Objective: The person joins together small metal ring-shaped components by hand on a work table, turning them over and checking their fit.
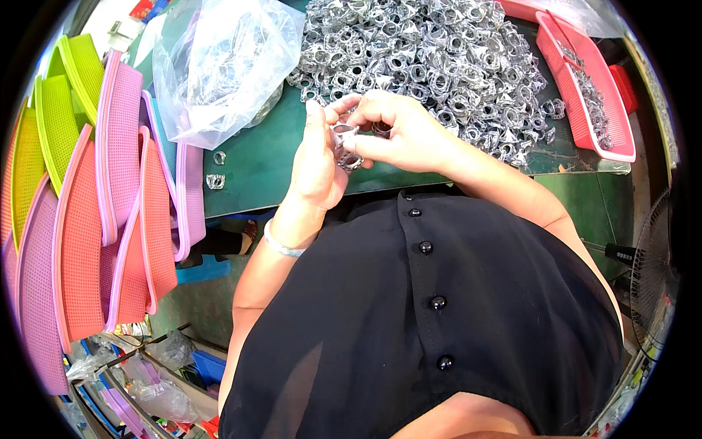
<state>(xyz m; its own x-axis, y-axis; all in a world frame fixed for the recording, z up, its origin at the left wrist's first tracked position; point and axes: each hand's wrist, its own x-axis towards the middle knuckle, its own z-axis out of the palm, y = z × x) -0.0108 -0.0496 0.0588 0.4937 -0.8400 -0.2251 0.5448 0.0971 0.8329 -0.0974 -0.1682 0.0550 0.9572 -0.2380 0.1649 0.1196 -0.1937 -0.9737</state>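
Small shiny silver ring-shaped pieces (343, 134) sit between my two hands at the table's near edge. My left hand (316, 164), with a pale bracelet at its wrist, is curled around them from the left. From the other side, the thumb and fingers of my right hand (409, 133) pinch at the same pieces. Another ring piece (381, 129) shows within the curl of the right fingers. How many each hand holds is partly hidden by the fingers. Just beyond my hands lies a large heap of similar silver ring pieces (417, 62).
A clear plastic bag (223, 80) lies left of the heap on the green table (256, 172), near two loose ring pieces (215, 181). Colourful plastic baskets (80, 227) are stacked at the left. A pink basket (621, 139) holds more pieces at right. A fan (651, 256) stands at far right.
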